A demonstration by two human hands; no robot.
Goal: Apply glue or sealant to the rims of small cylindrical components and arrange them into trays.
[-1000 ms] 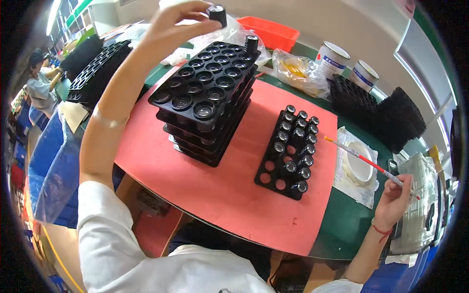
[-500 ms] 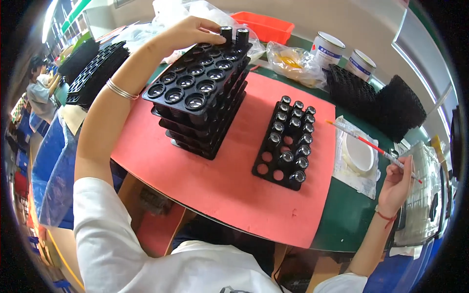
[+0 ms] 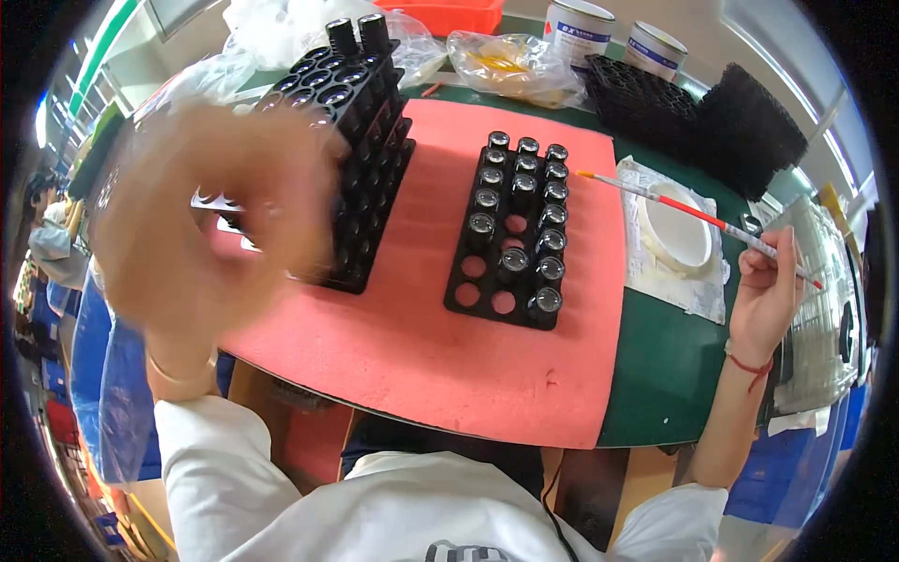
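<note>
Though blurred, slim red-banded brush (image 3: 698, 217)

Left hand (image 3: 211, 220) raised close to the camera, motion-blurred, fingers loosely curled, grip indeterminate; right hand (image 3: 768, 290) low at the right, forearm extended, fingers pinched closed, a red thread around the wrist

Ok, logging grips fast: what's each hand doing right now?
Left hand: motion-blurred, grip cannot be told.
Right hand: closed on the thin brush.
</note>
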